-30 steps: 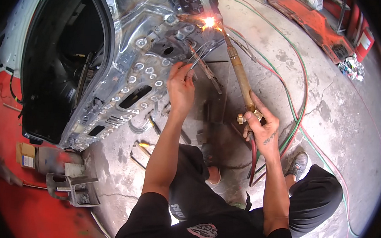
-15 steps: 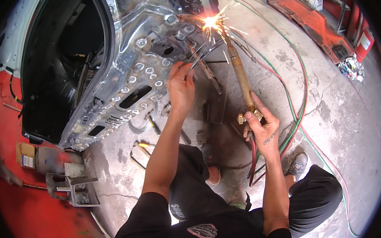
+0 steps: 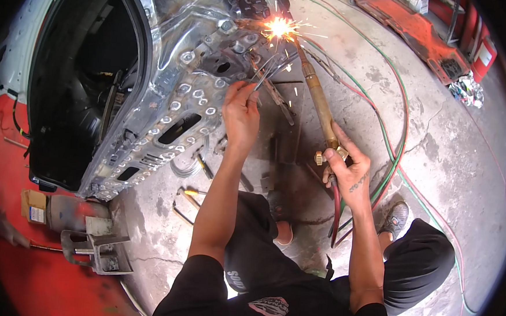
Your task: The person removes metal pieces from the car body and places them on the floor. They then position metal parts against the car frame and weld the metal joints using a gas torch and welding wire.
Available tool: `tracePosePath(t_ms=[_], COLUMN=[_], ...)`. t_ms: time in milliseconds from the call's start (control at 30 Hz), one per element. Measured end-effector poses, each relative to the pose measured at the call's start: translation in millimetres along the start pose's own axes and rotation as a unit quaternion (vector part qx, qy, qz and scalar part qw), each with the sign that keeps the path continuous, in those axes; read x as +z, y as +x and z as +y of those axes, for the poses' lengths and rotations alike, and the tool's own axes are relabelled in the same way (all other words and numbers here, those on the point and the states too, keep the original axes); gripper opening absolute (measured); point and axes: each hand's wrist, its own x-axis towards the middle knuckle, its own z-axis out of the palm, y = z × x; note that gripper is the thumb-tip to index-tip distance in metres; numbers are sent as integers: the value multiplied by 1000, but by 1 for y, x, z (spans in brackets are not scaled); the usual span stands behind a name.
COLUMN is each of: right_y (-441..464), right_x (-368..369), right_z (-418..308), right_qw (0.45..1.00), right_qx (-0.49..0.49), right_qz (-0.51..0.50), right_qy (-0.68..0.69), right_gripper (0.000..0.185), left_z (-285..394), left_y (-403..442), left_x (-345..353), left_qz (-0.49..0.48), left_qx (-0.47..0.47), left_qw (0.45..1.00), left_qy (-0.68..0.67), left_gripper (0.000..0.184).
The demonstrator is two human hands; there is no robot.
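In the head view my right hand (image 3: 350, 167) is wrapped around the brass gas welding torch (image 3: 320, 101) near its valve knobs. The torch points up and away, and bright sparks (image 3: 282, 27) burst at its tip against the car body panel (image 3: 210, 57). My left hand (image 3: 242, 114) is closed in a pinch on a thin bent metal wire (image 3: 262, 77), which runs up towards the sparks beside the panel. Glare hides the exact spot where tip, wire and metal meet.
Red and green hoses (image 3: 404, 132) loop over the concrete floor on the right. A fire extinguisher (image 3: 484, 59) stands at the upper right. Small hand tools and a wire coil (image 3: 184, 170) lie below the panel. A metal clamp (image 3: 98, 251) is at the lower left.
The spray of sparks has changed shape, with some drops now falling lower. Both hands, the torch and the wire hold nearly the same positions.
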Motion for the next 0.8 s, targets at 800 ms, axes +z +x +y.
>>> tracePosePath(t_ms=[800], right_y=[1], right_x=[-2], right_z=[4], right_qw=[1000], right_qx=[7], right_qz=[-4], right_qy=[7], right_gripper=[53], left_z=[1], left_y=[-1], left_x=[3], left_qz=[7], left_qx=[4], left_qw=[1000], left_qy=[6], left_gripper=[19])
